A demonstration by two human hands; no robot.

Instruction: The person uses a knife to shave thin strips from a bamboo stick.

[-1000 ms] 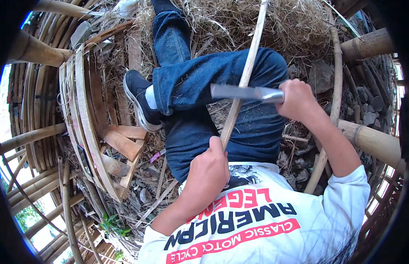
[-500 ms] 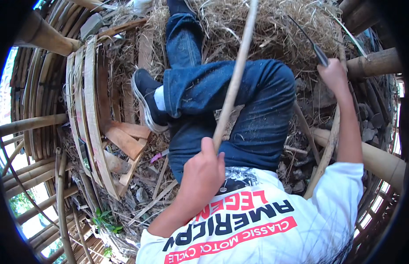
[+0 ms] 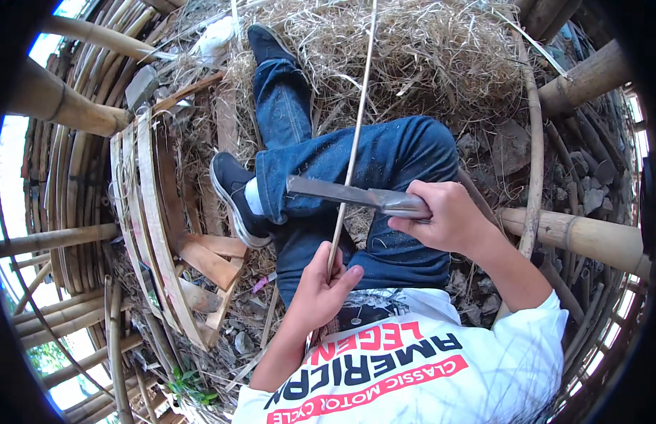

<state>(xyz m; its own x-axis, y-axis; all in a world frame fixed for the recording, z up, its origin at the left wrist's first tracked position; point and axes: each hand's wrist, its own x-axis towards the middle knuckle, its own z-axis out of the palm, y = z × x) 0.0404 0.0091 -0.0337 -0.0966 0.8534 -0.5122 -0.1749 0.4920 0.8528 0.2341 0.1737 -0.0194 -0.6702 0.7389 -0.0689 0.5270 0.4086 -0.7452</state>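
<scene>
The left hand is closed around a thin bamboo strip, which runs up from that grip across the crossed legs toward the straw. The right hand is clenched on the handle of a knife, its blade lying flat across the strip just above the left grip. Shaving well likely means a shallow blade angle, strokes away from the left fingers, strip braced firm. Both forearms are bent inward over the lap.
</scene>
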